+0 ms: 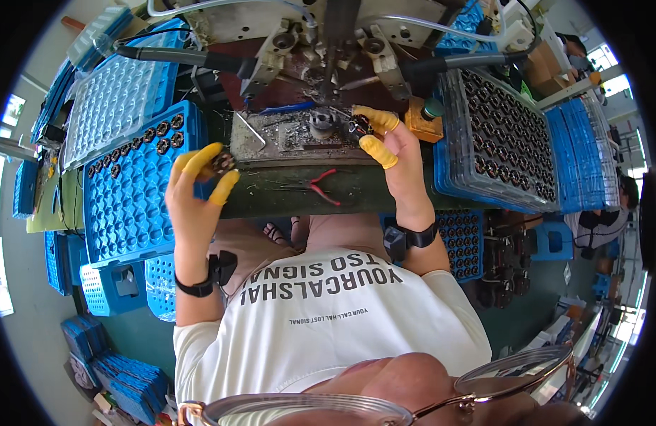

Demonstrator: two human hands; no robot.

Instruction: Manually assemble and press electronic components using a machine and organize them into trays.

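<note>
In the head view, a scratched metal base plate (246, 155), strewn with dark filings, is seen between the hands, a round metal fixture (324, 122) being set on it just left of the right hand. Thin metal pliers with red-coated handles (324, 189) are laid below that hand. A blue moulded plastic tray (122, 227) with round cups is placed left of the left hand; a clear plastic tray of ring-shaped parts (509, 135) is stacked right of the right hand. By the half-curled left hand (194, 177), in yellow finger cots (223, 188), a dark, ridged wound ring (222, 163) is pinched at the fingertips. By the right hand (399, 145), narrowly opened, a similar ring (360, 126) is grasped between thumb and finger, beside the fixture.
</note>
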